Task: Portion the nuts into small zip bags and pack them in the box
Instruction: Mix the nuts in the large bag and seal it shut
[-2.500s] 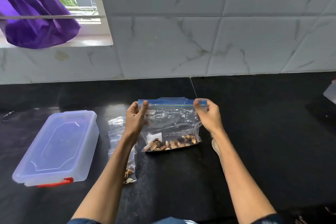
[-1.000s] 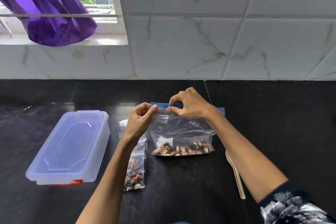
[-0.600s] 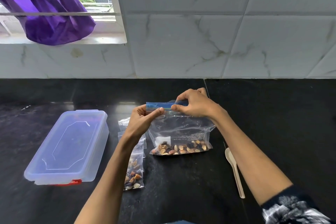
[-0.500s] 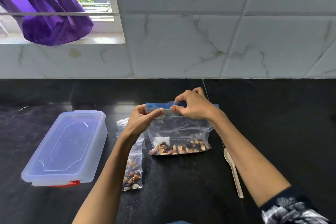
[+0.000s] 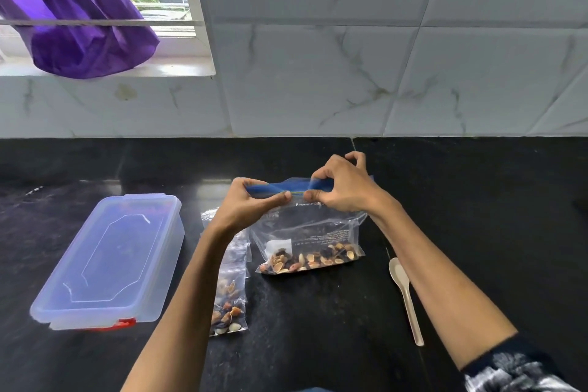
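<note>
Left hand: at the middle of the frame, thumb and fingers pinching the left part of the blue zip strip.
Right hand: just right of the left hand, fingers curled over the same strip and pinching it; the two thumbs nearly meet.
Large zip bag: clear, held upright by its top edge, its bottom resting on the table.
Nuts: a mixed layer along the bottom of the large bag.
Small zip bag: lies flat on the table lower left of the large bag, partly under the left forearm, with nuts in its lower half.
Box: translucent, lid on, red clasp at its near end, left of the frame.
Spoon: pale, lies on the table beside the right forearm.
Purple cloth: hangs at the window bars, upper left.
</note>
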The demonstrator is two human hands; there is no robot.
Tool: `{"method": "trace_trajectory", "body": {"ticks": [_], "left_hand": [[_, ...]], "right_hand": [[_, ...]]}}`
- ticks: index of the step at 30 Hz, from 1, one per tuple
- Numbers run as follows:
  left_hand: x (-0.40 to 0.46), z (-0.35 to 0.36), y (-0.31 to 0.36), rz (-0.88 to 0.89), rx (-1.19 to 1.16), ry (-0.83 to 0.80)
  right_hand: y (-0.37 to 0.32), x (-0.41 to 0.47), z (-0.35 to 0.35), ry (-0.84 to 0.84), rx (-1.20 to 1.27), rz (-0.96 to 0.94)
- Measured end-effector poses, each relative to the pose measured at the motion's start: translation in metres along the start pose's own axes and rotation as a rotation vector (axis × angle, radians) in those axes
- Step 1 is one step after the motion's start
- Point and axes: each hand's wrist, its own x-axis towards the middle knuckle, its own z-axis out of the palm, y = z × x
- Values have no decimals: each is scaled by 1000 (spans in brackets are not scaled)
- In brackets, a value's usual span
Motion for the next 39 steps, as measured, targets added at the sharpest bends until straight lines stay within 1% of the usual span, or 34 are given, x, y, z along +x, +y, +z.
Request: {"method": "trace_trajectory", "body": {"ticks": [4, 7, 10, 12, 14, 17, 20, 24, 26, 29, 32, 34, 37, 39], "left_hand": [[2, -4, 15, 93, 200, -53], [5, -6, 16, 76, 209, -21], [6, -11, 14, 40, 268, -29], [10, -9, 21, 42, 459, -72], [16, 2, 32, 64, 681, -106], [21, 20, 43, 140, 845, -175], [22, 19, 41, 159, 845, -142], [21, 15, 38, 147, 752, -122], [21, 22, 40, 152, 759, -151], [24, 36, 43, 205, 742, -214], [29, 35, 40, 210, 621, -158], [30, 31, 37, 212, 585, -154], [31, 29, 35, 238, 598, -150], [31, 29, 36, 272, 618, -137]], "right_hand": [[-6, -2, -3, -35, 5, -56], [3, -3, -16, -47, 8, 21], [17, -5, -27, -97, 119, 59], [16, -7, -23, -136, 128, 49], [11, -6, -15, -133, 125, 19], [10, -4, -14, -110, 164, 5], [23, -6, -21, -74, 252, 49], [34, -11, -19, 2, 295, 91], [30, -11, -15, -8, 310, 68], [28, -8, -16, -52, 359, 28], [39, -10, -19, -61, 553, 21], [47, -14, -13, -42, 600, 20], [52, -18, 3, -1, 647, 21], [54, -21, 12, -49, 719, 34]]}}
